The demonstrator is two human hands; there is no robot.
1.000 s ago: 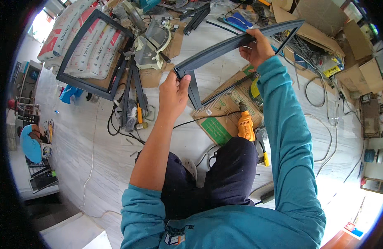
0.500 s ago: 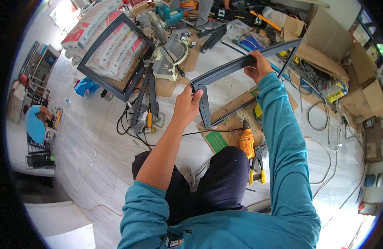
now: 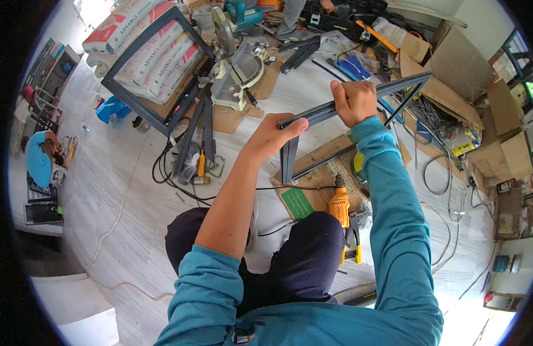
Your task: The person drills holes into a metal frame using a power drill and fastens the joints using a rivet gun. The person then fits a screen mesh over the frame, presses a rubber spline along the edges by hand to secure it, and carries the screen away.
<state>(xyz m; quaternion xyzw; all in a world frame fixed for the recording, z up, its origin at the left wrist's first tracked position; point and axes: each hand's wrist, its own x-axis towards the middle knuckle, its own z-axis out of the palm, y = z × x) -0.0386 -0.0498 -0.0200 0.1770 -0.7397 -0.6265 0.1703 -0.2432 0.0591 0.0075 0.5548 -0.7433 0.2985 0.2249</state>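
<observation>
A dark grey rectangular metal frame (image 3: pixel 288 154) is held up in front of me, tilted, over a piece of cardboard. My left hand (image 3: pixel 272 137) wraps its near left corner, with the thumb lying along the bar's end. Over the same long bar, my right hand (image 3: pixel 355 105) is closed in a fist-like grip. The fingertips of the left hand are hidden behind the bar. Below the frame an orange power drill (image 3: pixel 339 206) lies at my right knee, with a yellow-handled hand tool (image 3: pixel 354 235) beside it.
Flat cardboard (image 3: pixel 301 198) lies on the floor. Ahead stand a mitre saw (image 3: pixel 234 83) and a second dark frame (image 3: pixel 123 62) leaning on stacked boxes (image 3: pixel 162 63). Cables (image 3: pixel 442 184) run along the right, near open cartons (image 3: pixel 459 63). Another person (image 3: pixel 42 158) crouches at far left.
My right hand has gone from gripping the bar with the fingers beneath to closing over its top. My left hand has shifted round the corner, its thumb now along the bar.
</observation>
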